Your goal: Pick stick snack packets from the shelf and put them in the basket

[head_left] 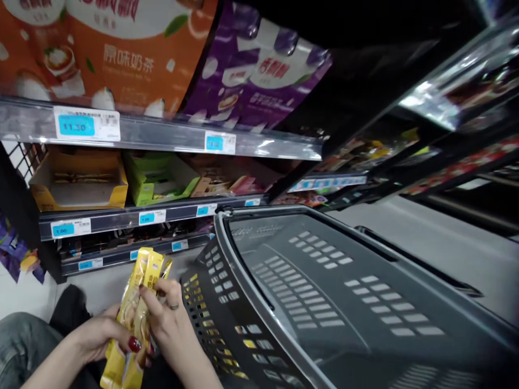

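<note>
Both my hands hold a bunch of long yellow stick packets (135, 308) low at the left. My left hand (99, 335) wraps round their lower half, thumb on the front. My right hand (170, 319) pinches the packets from the right side, fingers closed, a ring on one finger. Right beside my right hand stands a dark grey plastic shopping basket (243, 281) with slotted walls; its inside looks bare from here.
Store shelves rise ahead: orange bags (109, 48) and purple bags (259, 70) on top, a yellow display box (81, 181) and a green box (156, 181) below, blue price tags on the rails. My knee in jeans (20, 340) is at the lower left. Grey floor runs right.
</note>
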Demonstrator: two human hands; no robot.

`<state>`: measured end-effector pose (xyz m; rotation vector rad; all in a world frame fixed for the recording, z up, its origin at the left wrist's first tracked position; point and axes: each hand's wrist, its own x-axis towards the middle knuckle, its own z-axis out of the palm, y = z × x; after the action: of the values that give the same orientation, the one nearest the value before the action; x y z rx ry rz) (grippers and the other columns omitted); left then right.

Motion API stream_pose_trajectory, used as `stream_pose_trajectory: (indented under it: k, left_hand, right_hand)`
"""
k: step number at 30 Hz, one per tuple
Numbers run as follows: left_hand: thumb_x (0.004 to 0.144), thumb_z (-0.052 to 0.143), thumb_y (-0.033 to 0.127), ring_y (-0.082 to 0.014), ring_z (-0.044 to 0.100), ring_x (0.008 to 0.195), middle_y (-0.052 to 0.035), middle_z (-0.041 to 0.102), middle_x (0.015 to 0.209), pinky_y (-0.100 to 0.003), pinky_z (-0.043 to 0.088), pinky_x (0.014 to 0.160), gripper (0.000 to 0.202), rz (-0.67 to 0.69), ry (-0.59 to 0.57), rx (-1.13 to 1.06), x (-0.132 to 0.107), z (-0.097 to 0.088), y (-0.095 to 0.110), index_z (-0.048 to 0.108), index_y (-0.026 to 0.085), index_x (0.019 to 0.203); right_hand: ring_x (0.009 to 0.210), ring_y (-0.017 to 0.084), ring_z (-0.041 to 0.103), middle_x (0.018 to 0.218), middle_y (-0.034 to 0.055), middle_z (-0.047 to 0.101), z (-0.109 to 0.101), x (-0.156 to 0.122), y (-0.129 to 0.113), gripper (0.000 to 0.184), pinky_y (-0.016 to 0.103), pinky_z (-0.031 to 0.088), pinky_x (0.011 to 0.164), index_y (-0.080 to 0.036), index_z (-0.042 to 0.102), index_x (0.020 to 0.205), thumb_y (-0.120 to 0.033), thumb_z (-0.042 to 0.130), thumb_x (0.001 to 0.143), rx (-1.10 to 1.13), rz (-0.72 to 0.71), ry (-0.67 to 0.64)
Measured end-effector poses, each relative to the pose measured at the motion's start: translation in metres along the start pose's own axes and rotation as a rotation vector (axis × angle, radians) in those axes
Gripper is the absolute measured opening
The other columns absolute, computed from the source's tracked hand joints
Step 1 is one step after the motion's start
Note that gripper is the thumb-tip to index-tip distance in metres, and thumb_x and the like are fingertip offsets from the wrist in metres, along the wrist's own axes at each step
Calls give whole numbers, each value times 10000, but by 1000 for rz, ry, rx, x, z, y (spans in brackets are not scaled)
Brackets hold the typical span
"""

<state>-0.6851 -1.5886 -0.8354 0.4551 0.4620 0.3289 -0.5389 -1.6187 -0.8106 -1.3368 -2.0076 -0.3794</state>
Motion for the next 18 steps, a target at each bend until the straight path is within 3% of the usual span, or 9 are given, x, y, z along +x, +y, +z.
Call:
stream_pose_trajectory:
  k: [5,7,10,13,15,18]
  left_hand:
    - [466,674,85,-207,654,574,-55,708,655,-316,509,564,352,4,105,45,3,5,3,624,139,811]
    - [507,691,128,-177,626,581,-27,684,644,-270,475,553,292,76,170,204,6,2,7,623,135,791]
    - [541,691,109,-157,594,631,12,654,665,-237,448,575,270,244,319,575,11,-5,8,618,144,799]
    - [532,684,60,-196,615,758,4,682,804,-278,475,690,404,325,452,798,15,-5,3,602,169,913]
    - [530,707,78,-202,618,774,-6,685,844,-285,482,694,435,320,481,789,15,-3,0,590,175,937]
    - [545,749,186,-178,601,645,-3,667,742,-257,468,554,382,249,395,635,12,0,3,592,162,892]
  right_hand:
    - [1061,202,488,1166,129,446,-15,1,16,552,357,490,867,-215,351,1306,-4,352,796,414,214,-202]
    - [996,170,555,1160,117,481,-14,1,19,508,333,508,843,-224,363,1287,-33,345,817,696,383,-204]
    - [697,137,615,937,71,599,-6,1,16,378,274,543,646,-186,467,1182,-160,500,807,954,743,-220]
    - [620,176,614,751,54,660,4,2,9,266,277,517,559,-144,619,926,-259,674,693,906,988,-276]
    - [685,211,637,782,76,692,7,3,7,225,304,520,611,-139,652,816,-307,697,673,957,1061,-266]
    - [752,216,650,825,75,706,6,5,11,273,312,515,689,-142,663,803,-351,732,642,1210,1129,-170]
